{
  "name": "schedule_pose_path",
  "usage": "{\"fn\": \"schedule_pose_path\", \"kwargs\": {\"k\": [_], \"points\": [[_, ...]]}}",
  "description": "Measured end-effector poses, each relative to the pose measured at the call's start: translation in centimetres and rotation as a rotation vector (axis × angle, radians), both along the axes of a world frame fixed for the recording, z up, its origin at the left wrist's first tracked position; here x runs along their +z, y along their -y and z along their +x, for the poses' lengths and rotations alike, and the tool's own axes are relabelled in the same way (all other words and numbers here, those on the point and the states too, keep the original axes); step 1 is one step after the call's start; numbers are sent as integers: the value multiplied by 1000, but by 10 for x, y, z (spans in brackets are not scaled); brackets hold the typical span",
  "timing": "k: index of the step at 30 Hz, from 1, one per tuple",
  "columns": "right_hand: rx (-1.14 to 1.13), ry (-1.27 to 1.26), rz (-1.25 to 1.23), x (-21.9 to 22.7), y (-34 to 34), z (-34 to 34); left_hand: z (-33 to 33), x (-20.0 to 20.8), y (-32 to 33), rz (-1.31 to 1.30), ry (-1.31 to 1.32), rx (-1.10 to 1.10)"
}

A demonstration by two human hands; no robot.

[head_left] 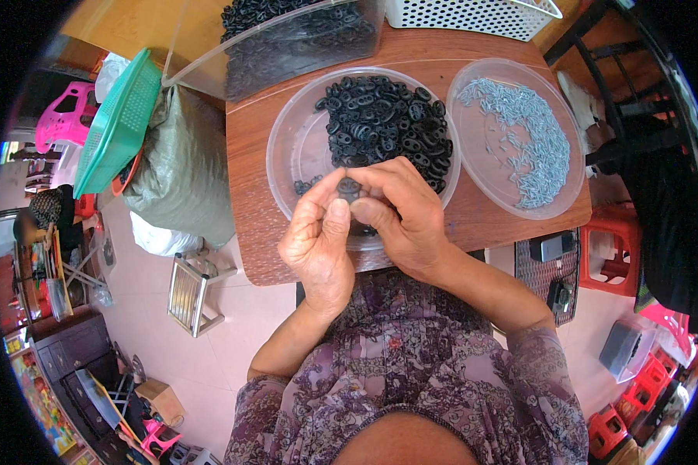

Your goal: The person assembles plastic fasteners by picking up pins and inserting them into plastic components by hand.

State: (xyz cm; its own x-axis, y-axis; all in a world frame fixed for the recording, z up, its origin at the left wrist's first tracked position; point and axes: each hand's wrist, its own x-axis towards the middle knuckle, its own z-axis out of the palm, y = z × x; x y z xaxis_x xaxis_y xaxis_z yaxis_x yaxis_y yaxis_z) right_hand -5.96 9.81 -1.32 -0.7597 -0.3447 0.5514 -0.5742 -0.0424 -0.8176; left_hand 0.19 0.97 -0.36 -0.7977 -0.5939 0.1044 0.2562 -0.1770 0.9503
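Observation:
Between the fingertips of both hands is a small black part (348,189) with holes in it. My left hand (322,240) pinches it from the left with thumb and fingers. From the right, my right hand (405,213) grips the same piece, thumb below and forefinger above. Both hands are over the near rim of a round clear plastic tub (291,147), which holds a heap of similar black parts (380,116). Right of the tub, a round clear lid (481,170) carries many small grey-blue pins or screws (539,147). Fine detail of the held part is too small to make out.
All this rests on a brown wooden table (248,201). At its far side stand a large clear bin (302,54) of black parts and a white perforated basket (473,19). Left are a full sack (182,170), a green basket (116,128) and a metal stool (198,294); right, a red stool (613,248).

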Motion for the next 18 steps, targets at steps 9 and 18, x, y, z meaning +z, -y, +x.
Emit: {"fn": "schedule_pose_path", "kwargs": {"k": [9, 18], "points": [[1, -36, 29, -3, -1, 0, 3, 3, 6, -42, 39, -79], [-29, -20, 27, -6, -1, 4, 3, 6, 5, -18, 54, -99]]}}
